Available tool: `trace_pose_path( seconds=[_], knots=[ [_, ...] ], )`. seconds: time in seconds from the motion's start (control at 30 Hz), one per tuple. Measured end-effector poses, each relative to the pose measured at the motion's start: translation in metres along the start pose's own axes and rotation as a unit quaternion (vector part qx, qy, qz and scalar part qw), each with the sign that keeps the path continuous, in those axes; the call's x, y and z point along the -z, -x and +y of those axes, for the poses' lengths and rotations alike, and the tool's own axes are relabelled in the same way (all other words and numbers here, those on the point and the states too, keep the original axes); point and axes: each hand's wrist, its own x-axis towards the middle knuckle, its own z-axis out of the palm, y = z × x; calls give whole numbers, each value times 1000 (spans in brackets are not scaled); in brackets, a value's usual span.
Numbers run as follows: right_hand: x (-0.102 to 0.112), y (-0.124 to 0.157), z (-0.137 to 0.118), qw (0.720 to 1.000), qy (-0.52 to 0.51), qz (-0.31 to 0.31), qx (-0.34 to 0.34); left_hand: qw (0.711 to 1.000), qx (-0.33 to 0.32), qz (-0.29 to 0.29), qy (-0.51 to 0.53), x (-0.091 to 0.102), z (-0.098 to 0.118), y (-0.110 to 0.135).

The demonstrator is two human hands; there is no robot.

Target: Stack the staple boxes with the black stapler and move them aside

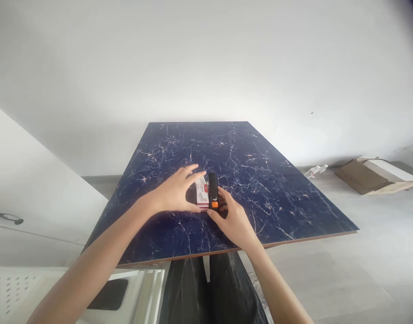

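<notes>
The dark blue marbled surface [192,144] spreads beneath both hands and beyond their fingertips; its flat top probably bears the weight of what they handle, so the fingers need only steady and align. Well off to the right of the right hand, an open cardboard box [365,177] sits on the floor, apart from the handling.

The left hand [177,191] is spread wide, index finger at the far end of a small white-and-red carton [202,194] and thumb at its near end; that span seems chosen to hold it by its length. The right hand [235,220] is narrower, fingers curled against the outer side of a black device [213,185], thumb at its near end, apparently gripping it.

Carton and device lie side by side between the hands, long sides parallel, likely so that each hand reaches its own from outside without crossing. The device's orange tab [215,204] faces up, nearest the right thumb, uncovered by any finger.
</notes>
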Motion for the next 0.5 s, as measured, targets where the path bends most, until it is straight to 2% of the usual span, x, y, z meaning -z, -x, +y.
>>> trace_pose_path(
  seconds=[0.1, 0.17, 0.3, 0.5],
  knots=[
    [1, 0, 1, 1000, -15, -3, 2, 998, 11, -62, 17, -3, -16, -10],
    [1, 0, 2, 1000, -21, -4, 3, 996, -1, -82, 24, -11, -21, -14],
    [0, -3, 7, 1000, -13, -8, 7, 997, -10, -59, 42, -21, -18, -13],
    [-1, -6, 11, 999, 31, -21, 22, 997, 5, -68, 49, -20, -15, -10]
  ],
)
